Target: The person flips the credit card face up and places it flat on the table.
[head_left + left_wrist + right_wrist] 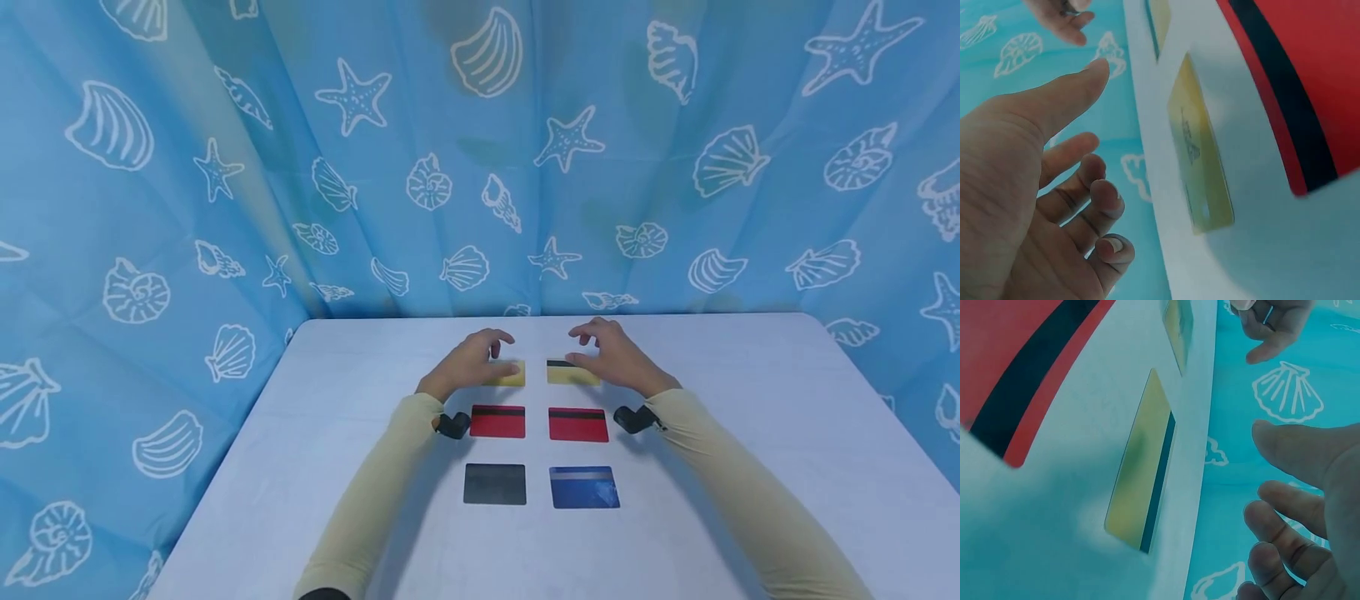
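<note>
Over the far row of cards, my left hand (471, 360) hovers with its fingers loosely bent and nothing between them. Below it lies a yellow card (513, 377), partly covered by the hand in the head view; the left wrist view shows this card (1200, 150) flat on the table with small dark markings. My right hand (613, 357) is held in the same loose way, holding nothing. Beneath its thumb is a second yellow card (572, 376) with a dark stripe, which the right wrist view shows whole (1138, 469). Neither hand touches a card in the wrist views.
Nearer on the white table (360, 383) lie two red cards, a left one (498, 425) and a right one (577, 427), both with dark stripes. Closest are a black card (495, 485) and a blue card (583, 488). A blue shell-patterned curtain (420, 125) hangs behind the table.
</note>
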`<state>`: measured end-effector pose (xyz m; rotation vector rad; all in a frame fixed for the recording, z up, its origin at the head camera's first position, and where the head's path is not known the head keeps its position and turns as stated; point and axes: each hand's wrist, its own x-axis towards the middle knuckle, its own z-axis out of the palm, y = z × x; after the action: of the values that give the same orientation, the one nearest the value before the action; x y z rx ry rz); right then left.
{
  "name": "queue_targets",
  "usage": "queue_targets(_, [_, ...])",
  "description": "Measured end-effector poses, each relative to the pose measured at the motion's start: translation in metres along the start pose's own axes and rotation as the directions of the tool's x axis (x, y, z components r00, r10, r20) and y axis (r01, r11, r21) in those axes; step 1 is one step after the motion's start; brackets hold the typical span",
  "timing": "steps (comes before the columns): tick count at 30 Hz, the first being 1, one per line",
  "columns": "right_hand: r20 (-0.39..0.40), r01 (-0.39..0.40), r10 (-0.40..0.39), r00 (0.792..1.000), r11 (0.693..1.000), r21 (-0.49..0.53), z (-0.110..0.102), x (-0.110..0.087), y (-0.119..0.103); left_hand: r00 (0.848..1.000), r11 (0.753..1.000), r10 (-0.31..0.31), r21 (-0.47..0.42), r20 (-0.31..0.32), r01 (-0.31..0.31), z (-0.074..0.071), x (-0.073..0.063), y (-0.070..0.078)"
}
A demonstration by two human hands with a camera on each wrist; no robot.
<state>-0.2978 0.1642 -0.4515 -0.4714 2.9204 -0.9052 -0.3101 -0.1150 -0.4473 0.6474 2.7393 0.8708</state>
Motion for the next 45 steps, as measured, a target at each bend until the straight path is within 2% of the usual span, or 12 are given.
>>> queue_targets(10, [0.021, -0.014, 0.015, 1.000, 0.999, -0.028, -0.004, -0.003, 0.010, 1.000, 0.998, 0.002, 0.070, 0.015, -0.003, 0.013, 0.013, 0.013])
queue_targets(18, [0.052, -0.048, 0.051, 0.997, 0.997, -0.056, -0.004, -0.007, 0.021, 0.999, 0.993, -0.023, 0.120, 0.035, 0.019, 0.020, 0.018, 0.024])
queue_targets(24, [0.062, -0.032, 0.036, 0.997, 0.997, -0.068, -0.005, -0.008, 0.025, 0.997, 0.986, -0.048, 0.160, 0.052, 0.040, 0.023, 0.020, 0.032])
queue_targets(30, [0.091, -0.042, 0.050, 0.995, 0.995, -0.087, -0.002, -0.010, 0.033, 0.995, 0.981, -0.072, 0.187, 0.070, 0.058, 0.032, 0.025, 0.034])
queue_targets(37, [0.113, -0.044, 0.054, 0.992, 0.995, -0.092, -0.002, -0.009, 0.040, 0.991, 0.977, -0.104, 0.197, 0.078, 0.087, 0.035, 0.029, 0.040])
queue_targets(45, [0.144, -0.063, 0.076, 0.987, 0.993, -0.096, 0.000, -0.009, 0.041, 0.989, 0.970, -0.113, 0.226, 0.097, 0.089, 0.041, 0.031, 0.038])
